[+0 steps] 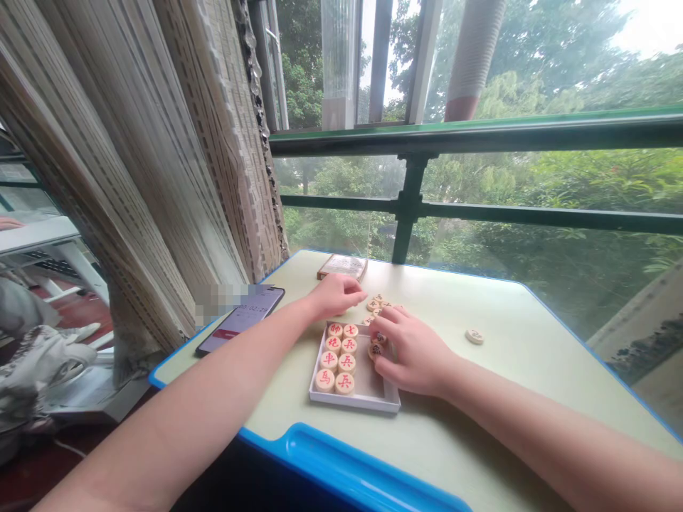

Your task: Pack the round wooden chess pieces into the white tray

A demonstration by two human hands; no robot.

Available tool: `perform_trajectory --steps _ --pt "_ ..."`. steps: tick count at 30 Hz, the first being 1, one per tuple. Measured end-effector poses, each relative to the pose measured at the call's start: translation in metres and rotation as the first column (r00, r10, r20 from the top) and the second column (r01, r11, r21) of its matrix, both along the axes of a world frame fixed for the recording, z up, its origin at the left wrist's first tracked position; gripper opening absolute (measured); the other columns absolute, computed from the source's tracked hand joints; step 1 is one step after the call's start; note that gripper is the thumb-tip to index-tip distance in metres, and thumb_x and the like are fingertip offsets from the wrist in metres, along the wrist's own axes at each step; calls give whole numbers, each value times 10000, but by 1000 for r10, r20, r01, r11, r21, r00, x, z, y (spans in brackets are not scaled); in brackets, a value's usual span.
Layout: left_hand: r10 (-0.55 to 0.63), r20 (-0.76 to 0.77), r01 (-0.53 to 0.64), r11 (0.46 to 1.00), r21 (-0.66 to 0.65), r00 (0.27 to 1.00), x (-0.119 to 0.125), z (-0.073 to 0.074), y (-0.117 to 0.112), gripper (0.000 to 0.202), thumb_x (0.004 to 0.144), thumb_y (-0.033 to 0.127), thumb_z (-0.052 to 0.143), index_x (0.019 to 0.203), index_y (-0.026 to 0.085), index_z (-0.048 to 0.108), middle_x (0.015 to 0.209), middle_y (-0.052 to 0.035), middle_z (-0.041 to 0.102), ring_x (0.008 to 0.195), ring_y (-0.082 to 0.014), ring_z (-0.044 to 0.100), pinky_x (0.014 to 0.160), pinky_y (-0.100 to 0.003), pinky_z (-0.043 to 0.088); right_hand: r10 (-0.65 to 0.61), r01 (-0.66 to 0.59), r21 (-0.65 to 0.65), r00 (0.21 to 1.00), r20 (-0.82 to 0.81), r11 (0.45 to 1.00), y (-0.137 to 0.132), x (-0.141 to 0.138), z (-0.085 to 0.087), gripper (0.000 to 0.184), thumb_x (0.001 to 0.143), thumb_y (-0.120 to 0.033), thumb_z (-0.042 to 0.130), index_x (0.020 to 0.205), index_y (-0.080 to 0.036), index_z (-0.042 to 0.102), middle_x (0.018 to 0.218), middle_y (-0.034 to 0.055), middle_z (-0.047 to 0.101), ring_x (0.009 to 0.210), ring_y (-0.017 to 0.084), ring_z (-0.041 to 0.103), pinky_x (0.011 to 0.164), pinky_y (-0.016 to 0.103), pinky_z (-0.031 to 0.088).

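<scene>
A shallow white box (368,402) lies on the table with several round wooden chess pieces (338,354) marked in red set in two columns. My right hand (413,352) rests over the box's right side, fingers curled on a couple of dark-marked pieces (376,349). My left hand (337,293) reaches past the box, fingers pinched together beside a small pile of loose pieces (376,306). What that pinch holds is hidden.
One loose piece (474,336) lies to the right. A phone (241,318) with a lit screen lies left of the box. A flat lid or board (343,267) lies at the far edge. A curtain (160,156) hangs left; a green railing (480,131) and window stand behind the blue-rimmed table (341,462).
</scene>
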State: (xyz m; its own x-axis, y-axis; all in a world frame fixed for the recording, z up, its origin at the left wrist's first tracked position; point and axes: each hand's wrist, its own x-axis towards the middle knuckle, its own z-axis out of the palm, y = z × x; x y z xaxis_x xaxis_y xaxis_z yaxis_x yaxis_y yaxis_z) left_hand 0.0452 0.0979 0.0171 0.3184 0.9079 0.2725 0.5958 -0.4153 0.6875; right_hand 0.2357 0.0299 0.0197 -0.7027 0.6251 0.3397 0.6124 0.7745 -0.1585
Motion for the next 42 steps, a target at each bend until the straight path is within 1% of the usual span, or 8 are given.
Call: perform_trajectory --steps 5,18,21,24,27,30,35,42 --pt "2 -7 -2 1000 2 1000 0 -1 0 287 705 416 545 684 142 626 622 -9 602 563 -108 493 527 -227 365 87 -87 20 996 25 996 1 2 1 174 668 -185 509 819 -198 595 831 60 503 766 188 449 639 300 393" --pt "-11 -5 11 1000 -11 1000 -1 -4 2 316 718 431 525 678 133 623 621 -21 603 550 -104 477 516 -223 358 34 -34 -3 999 -41 999 1 1 2 129 642 -208 510 766 -185 536 799 54 517 754 190 459 663 304 390" --pt "-7 2 7 999 -41 1000 -1 -5 3 344 722 458 517 700 133 627 617 -22 602 525 -101 467 497 -224 350 -101 99 -19 974 -201 995 10 6 4 78 707 -216 455 750 -188 513 771 39 530 729 172 477 653 283 381" --pt "5 -2 -5 999 -49 1000 -1 -7 3 350 717 465 521 701 132 629 597 -17 596 498 -97 455 481 -227 337 -326 320 -75 884 -336 944 28 17 2 123 757 -222 392 712 -192 502 738 30 545 708 160 493 645 266 374" --pt "11 -18 -12 999 -44 1000 -1 -7 3 349 715 465 526 676 132 624 588 -17 595 491 -95 446 480 -231 332 -510 489 -146 807 -297 860 47 29 -2 157 751 -226 386 725 -189 536 763 40 576 720 164 508 642 262 367" --pt "11 -26 -12 999 -39 1000 -1 -6 2 338 715 456 531 648 134 611 596 -22 605 505 -98 460 492 -233 340 -595 556 -243 792 -135 795 57 35 -6 186 737 -251 405 748 -189 581 832 56 615 741 178 535 622 261 363" --pt "9 -27 -10 999 -35 1000 -1 -7 2 328 718 449 532 646 138 606 601 -19 616 515 -100 476 502 -232 350 -588 542 -397 809 7 741 58 36 -2 258 732 -306 449 916 -198 594 805 49 645 675 170 570 576 254 362" --pt "30 -59 -32 999 -26 998 -1 -8 3 329 710 450 535 679 137 630 602 -18 611 534 -110 490 509 -235 356 -475 412 -463 880 -24 785 60 47 7 251 686 -263 523 910 -192 610 850 32 652 680 147 572 575 232 392"
